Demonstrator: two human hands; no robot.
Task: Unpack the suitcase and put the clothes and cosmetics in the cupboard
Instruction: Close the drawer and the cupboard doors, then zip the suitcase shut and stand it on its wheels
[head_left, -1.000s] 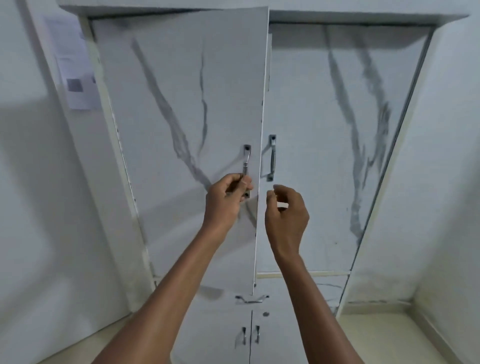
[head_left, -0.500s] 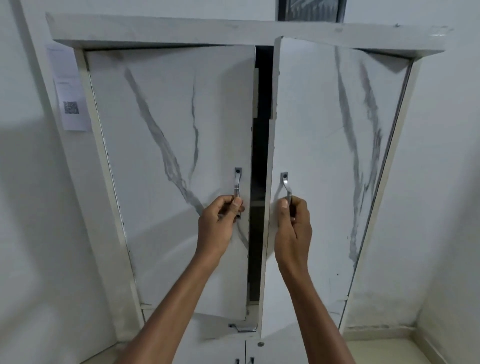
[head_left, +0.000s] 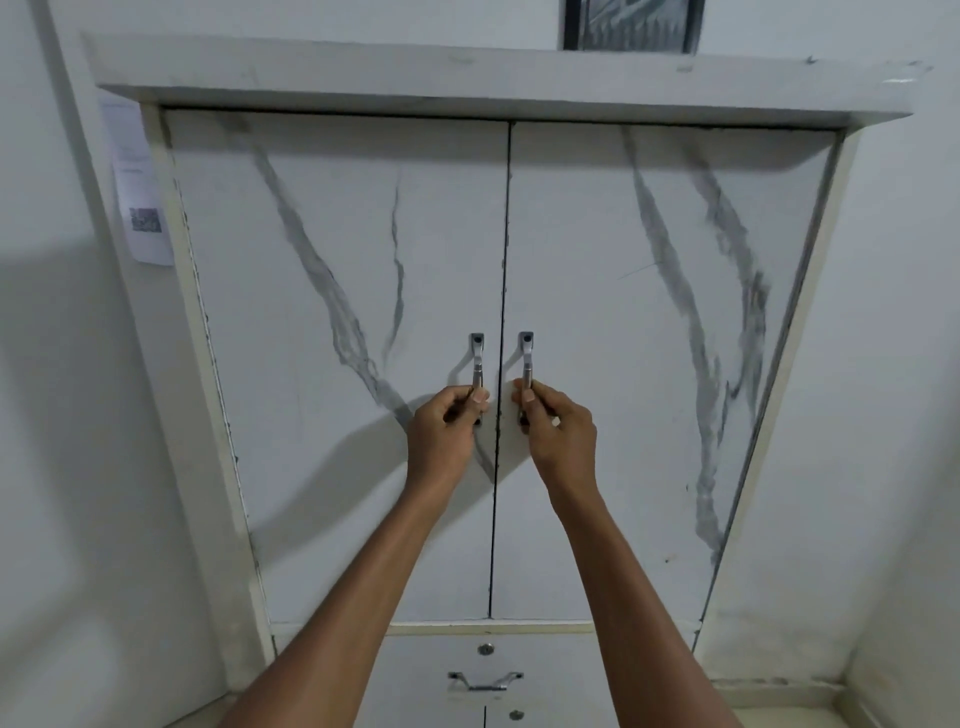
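Filling the centre of the frame, the cupboard (head_left: 332, 441) stood with its two marble-veined doors flush together, a drawer (head_left: 431, 670) with a metal pull below them at the bottom centre. At mid-frame the left hand (head_left: 447, 431) was curled around the left door handle (head_left: 477, 358) and the right hand (head_left: 558, 431) around the right door handle (head_left: 526, 358). A small printed paper sheet (head_left: 137, 197) hung on the wall at the upper left.
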